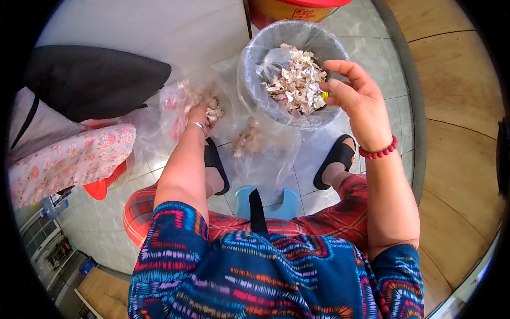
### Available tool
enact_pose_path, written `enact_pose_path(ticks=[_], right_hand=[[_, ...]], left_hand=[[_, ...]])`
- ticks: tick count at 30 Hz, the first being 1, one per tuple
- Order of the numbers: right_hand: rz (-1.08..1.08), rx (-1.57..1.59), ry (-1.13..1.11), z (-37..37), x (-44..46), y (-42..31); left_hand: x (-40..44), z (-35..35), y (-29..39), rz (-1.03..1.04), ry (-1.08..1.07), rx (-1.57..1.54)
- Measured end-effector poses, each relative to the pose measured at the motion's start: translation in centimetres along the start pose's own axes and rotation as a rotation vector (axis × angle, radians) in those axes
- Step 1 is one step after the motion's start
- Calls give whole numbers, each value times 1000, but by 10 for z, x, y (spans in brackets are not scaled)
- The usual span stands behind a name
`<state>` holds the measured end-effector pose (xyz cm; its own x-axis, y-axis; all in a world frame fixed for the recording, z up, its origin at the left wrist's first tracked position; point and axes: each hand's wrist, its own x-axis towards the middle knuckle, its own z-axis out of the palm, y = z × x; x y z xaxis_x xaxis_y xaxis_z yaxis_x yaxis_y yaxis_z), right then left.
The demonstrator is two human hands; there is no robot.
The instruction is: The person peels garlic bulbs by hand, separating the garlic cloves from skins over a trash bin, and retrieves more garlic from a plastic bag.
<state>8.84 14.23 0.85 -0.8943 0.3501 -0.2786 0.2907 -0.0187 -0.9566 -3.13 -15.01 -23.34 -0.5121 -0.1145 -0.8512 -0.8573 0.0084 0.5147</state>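
Note:
My left hand [198, 116] reaches into a clear plastic bag [172, 114] on the floor, its fingers mostly hidden among garlic bulbs [214, 112]. Over the right rim of a plastic-lined bin [254, 69] hangs my right hand [357, 94], fingers apart and slightly curled, with nothing visible between them. Dry garlic skins [297, 80] fill the middle of the bin. Between the feet and the bin lies another clear bag [273, 154], with some pale brown pieces [246, 142] seen through it.
A blue stool [289, 204] is under me, and black sandals [215, 165] flank the bags. Beyond the bin stands a red and yellow tub [292, 9]. Flowered cloth [79, 154] and a black cover [95, 80] are at the left, wooden boards [451, 106] at the right.

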Motion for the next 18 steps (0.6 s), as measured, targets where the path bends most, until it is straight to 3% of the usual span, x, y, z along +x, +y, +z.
enact_pose_path(ticks=[4, 7, 8, 10, 11, 13, 18], right_hand=[[-19, 1, -4, 1, 4, -1], [4, 8, -74, -1, 4, -9], [-8, 18, -70, -1, 5, -9], [-18, 65, -116, 0, 6, -8], [-36, 72, -111, 1, 6, -7], [-78, 158, -103, 4, 7, -7], [-167, 117, -140, 11, 7, -12]], left_hand=[[-25, 4, 30, 45, 67, 3], [-59, 12, 71, 175, -191, -301], [-74, 15, 85, 190, -193, -294], [-116, 32, 110, 295, -399, -382], [-134, 40, 119, 312, -407, -377], [-168, 55, 128, 238, -811, -412], [-222, 86, 118, 273, -1046, -315]])
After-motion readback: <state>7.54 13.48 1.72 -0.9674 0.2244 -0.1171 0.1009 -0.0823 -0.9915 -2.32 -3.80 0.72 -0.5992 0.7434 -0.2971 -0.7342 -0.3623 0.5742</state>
